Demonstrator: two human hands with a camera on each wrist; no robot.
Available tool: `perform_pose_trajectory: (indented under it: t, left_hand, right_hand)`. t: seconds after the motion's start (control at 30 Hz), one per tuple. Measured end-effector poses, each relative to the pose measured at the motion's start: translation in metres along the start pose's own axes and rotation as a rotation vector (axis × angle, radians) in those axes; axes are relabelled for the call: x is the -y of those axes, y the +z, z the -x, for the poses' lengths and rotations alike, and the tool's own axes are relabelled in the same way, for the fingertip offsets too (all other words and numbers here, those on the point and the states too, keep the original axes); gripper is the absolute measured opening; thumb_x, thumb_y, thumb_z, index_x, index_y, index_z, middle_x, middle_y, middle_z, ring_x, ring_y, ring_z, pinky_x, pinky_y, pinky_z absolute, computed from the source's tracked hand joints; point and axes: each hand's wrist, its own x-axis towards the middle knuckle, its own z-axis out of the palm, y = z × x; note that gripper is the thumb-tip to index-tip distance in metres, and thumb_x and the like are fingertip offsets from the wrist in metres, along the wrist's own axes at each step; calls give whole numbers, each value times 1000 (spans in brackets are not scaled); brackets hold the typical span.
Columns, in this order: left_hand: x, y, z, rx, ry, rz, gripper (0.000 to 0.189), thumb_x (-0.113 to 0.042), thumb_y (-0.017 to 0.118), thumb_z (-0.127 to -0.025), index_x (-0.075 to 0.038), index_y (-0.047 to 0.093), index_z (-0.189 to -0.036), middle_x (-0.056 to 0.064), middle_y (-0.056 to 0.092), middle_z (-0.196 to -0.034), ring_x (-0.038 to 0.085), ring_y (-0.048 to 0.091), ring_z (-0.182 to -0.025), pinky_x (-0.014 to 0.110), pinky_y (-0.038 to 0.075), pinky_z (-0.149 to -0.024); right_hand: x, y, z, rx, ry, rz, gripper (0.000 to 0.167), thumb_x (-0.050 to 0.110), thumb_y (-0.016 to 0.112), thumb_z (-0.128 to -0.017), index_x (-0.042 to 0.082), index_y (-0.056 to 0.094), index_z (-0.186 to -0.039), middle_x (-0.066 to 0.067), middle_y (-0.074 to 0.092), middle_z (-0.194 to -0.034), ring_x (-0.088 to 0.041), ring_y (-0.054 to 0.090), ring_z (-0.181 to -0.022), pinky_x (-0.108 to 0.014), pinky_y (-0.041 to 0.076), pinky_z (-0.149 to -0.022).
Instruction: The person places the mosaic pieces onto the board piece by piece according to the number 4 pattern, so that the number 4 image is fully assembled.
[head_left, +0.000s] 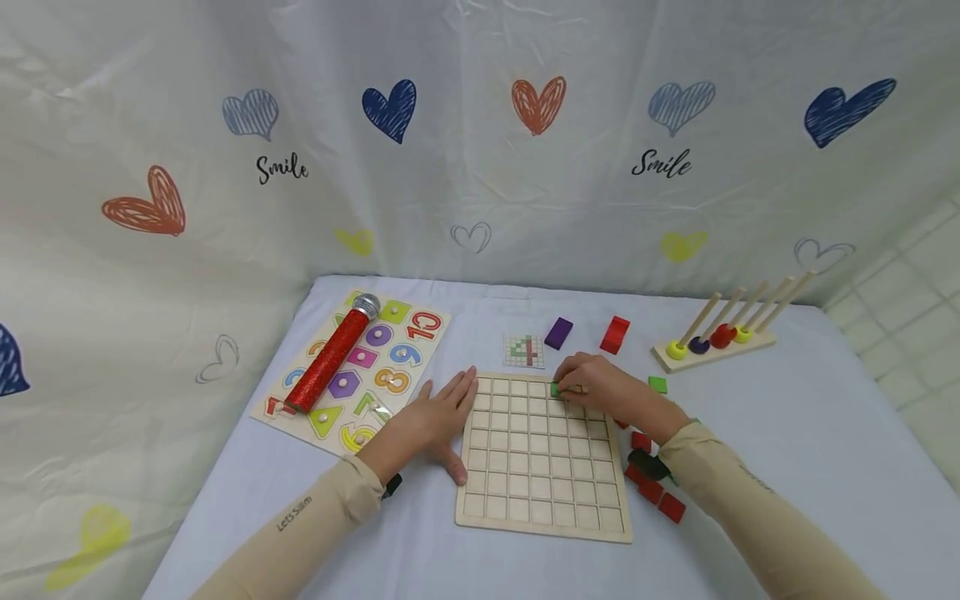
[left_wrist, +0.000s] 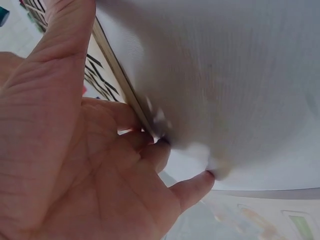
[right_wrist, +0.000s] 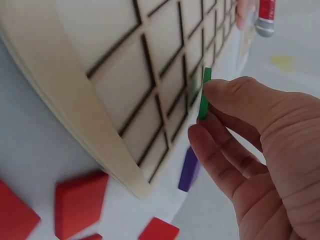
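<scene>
A square wooden grid board lies flat on the white-covered table. Between thumb and fingertips, my right hand pinches a small green square tile over the board's far row, right of the middle. My left hand rests at the board's left edge, fingers extended and thumb spread; the left wrist view has its fingertips right against the wooden edge. Just beyond the board lies a small card with a grid and a coloured figure 4.
Red tiles lie right of the board, partly under my right arm, with a green tile farther off. Purple and red blocks lie behind. A red microphone crosses a number puzzle at left; a peg stand is back right.
</scene>
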Motion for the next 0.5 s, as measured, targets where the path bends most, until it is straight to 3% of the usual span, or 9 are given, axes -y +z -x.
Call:
perform_pose_trajectory:
  t: [0.27, 0.5]
  left_hand:
    - [-1, -1, 0, 6, -7, -8, 149, -74, 88, -69, -5, 8, -173, 12, -3, -183, 26, 3, -171, 63, 17, -135]
    - [-1, 0, -2, 24, -18, -19, 151, -74, 88, -68, -5, 6, -173, 12, -5, -183, 26, 1, -171, 63, 16, -135]
  right_hand:
    - [3, 12, -3, -50, -7, 47, 7, -5, 82, -89, -1, 84, -94, -14, 76, -106, -27, 73, -97, -35, 66, -82]
    - [9, 15, -3, -65, 39, 62, 9, -6, 82, -88, -3, 83, -96, -15, 77, -105, -28, 73, -97, -35, 67, -83]
